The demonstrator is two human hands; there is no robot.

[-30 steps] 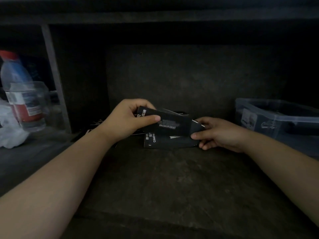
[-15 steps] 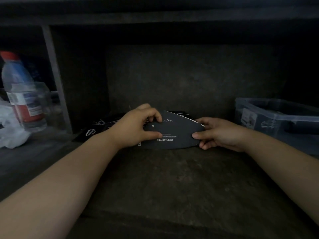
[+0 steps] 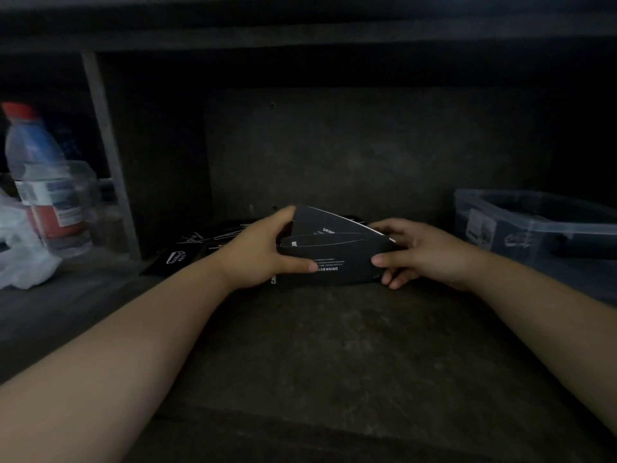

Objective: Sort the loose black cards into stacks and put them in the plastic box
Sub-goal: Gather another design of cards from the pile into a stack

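Wider card fan (image 3: 334, 259) than before

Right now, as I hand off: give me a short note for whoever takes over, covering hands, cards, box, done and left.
The left hand grips the left end of a fanned bunch of black cards; the right hand pinches its right end.
More loose cards lie on the shelf behind the left hand.
The plastic box stands open at the right; contents too dark to tell.
Done: one bunch gathered, not squared. Left: square it, box it, collect the rest.
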